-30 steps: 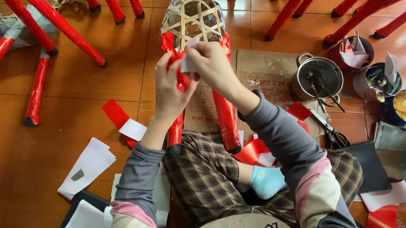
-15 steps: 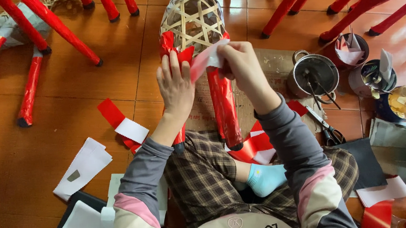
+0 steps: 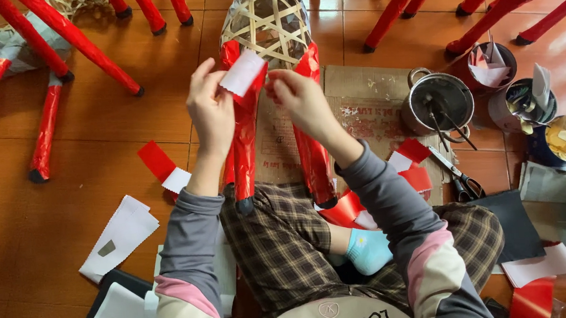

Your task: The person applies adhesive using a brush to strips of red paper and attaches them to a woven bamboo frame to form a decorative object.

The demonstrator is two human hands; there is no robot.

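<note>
Head camera looking steeply down, close.
It is facing both hands (image 3: 258,103), the lap and the tiled floor (image 3: 96,209).

One pair of scissors (image 3: 461,179), two hands (image 3: 210,107), one metal pot (image 3: 436,102).

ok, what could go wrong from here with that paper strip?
1. The paper strip is pinched only at its edges by the left hand and right hand; it might tear or crease.
2. It may go crooked onto the red-wrapped leg of the woven bamboo frame.
3. Open scissors lie near the right elbow.
</note>
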